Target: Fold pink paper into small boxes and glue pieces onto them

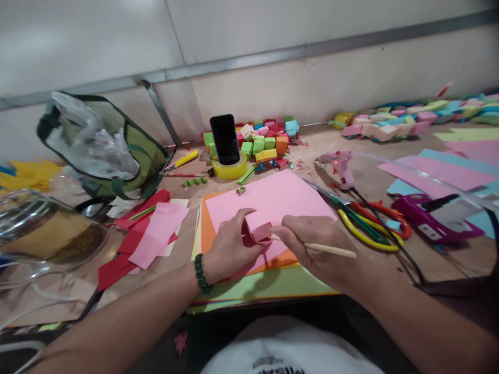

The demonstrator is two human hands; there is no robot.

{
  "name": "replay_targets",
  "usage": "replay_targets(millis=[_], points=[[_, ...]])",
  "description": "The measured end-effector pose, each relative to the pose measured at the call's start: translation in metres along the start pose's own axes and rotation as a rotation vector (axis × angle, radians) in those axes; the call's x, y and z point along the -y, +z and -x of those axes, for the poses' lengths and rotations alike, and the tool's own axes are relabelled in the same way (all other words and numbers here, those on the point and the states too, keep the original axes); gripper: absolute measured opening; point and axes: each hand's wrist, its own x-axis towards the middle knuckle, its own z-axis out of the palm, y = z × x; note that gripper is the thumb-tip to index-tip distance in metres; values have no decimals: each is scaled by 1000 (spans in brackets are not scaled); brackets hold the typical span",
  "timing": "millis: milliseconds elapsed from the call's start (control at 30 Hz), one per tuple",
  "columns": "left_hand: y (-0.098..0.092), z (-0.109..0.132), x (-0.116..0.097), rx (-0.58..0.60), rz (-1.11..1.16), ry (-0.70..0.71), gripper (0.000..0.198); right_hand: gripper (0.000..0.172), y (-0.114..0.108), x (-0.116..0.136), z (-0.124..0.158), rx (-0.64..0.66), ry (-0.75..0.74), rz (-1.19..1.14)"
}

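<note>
My left hand (236,240), a green bead bracelet at its wrist, holds a small folded strip of pink paper (262,232) between thumb and fingers. My right hand (315,241) is closed around a thin pale wooden stick (331,250). The stick's far end meets the folded strip, where the right thumb and fingertips partly hide it. Under both hands lies a large pink sheet (288,192) on top of an orange sheet (210,218) and a light green sheet (268,286).
Ahead, a phone (225,139) leans upright in a yellow tape roll (230,169) before several small paper boxes (268,144). Scissors (368,228), a pink glue gun (342,167) and a purple tool (431,218) lie right. Left are red paper pieces (134,239), a glass jar (50,234) and a green bag (144,156).
</note>
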Motion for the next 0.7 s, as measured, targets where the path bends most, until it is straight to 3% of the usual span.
replay_targets(millis=[200,467,600,700], points=[[0,0,-1,-8,-9,-7,62,39,-5,-1,1,-15,74,-99],[0,0,0,-5,22,-16,65,38,-5,-1,0,20,50,-62],[1,1,0,3,34,-19,64,35,-3,-1,5,-17,86,-146],[1,0,2,0,68,-14,63,38,-14,-4,18,-125,186,-238]])
